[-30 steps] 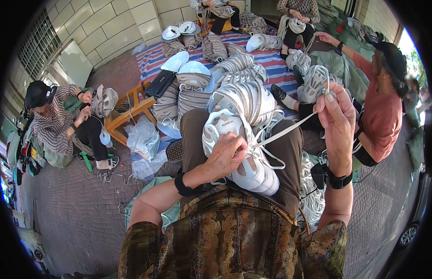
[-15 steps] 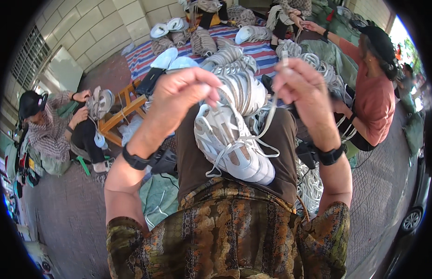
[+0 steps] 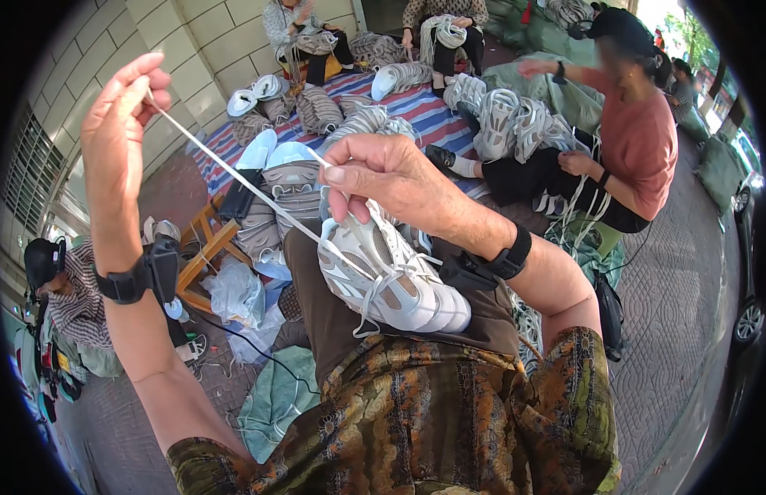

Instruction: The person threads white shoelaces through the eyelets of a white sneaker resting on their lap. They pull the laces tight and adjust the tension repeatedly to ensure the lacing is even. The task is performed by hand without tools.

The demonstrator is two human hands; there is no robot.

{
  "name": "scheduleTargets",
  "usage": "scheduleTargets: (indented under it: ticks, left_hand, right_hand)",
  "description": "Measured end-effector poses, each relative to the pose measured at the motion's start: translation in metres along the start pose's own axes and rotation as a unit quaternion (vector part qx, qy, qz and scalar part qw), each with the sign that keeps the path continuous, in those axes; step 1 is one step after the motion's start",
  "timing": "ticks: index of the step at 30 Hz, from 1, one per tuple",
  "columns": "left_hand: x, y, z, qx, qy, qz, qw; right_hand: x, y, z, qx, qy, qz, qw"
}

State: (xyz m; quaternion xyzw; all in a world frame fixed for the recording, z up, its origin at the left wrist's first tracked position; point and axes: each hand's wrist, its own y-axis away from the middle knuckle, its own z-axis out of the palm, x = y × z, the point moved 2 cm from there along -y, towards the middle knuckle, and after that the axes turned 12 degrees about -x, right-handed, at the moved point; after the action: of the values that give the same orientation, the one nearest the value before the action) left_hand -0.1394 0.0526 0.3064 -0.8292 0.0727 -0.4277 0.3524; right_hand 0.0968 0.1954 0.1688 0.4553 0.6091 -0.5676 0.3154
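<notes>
A white and grey sneaker [image 3: 428, 301] with tan mesh rests on my lap, its toe pointing toward me and to the right. Raised far out to the left, my left hand [image 3: 119, 124] pinches the end of a white shoelace [image 3: 234, 173]. That lace runs taut down to the sneaker's eyelets. Just above the sneaker's collar, my right hand [image 3: 387, 177] is closed, with a short white lace tip sticking out between thumb and finger. The palm hides part of the heel opening. Other lace loops hang over the sneaker's front.
Stacked sneakers [image 3: 296, 202] stand just beyond my knees, before a striped sheet [image 3: 214, 169] bearing more shoes. A wooden stool [image 3: 214, 252] and plastic bag [image 3: 237, 293] are at left. A person in pink [image 3: 639, 157] sits at right; others work behind and at far left.
My left hand has swung up and left, drawing the lace out straight. My right hand has come left over the sneaker. The whole view has also shifted.
</notes>
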Motion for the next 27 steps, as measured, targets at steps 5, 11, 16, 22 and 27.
scheduleTargets:
  ticks: [5,11,16,22,27]
  left_hand:
    - [0.01,-0.006,-0.027,0.013,-0.047,-0.001,0.999]
    - [0.017,-0.003,-0.042,0.026,-0.065,-0.012,0.998]
    - [-0.022,0.022,0.005,-0.073,0.042,-0.068,0.994]
    - [-0.045,0.072,0.083,-0.12,0.101,-0.12,0.98]
    - [-0.076,0.081,0.126,-0.081,0.216,-0.098,0.968]
  right_hand:
    - [-0.003,-0.004,0.009,-0.026,0.013,-0.02,0.999]
    - [-0.004,-0.012,0.024,-0.059,0.006,-0.024,0.998]
    - [-0.005,-0.015,0.03,-0.006,0.098,-0.055,0.994]
    - [0.001,-0.02,0.029,0.062,0.105,-0.05,0.991]
    - [0.018,-0.016,0.014,0.077,0.083,-0.015,0.993]
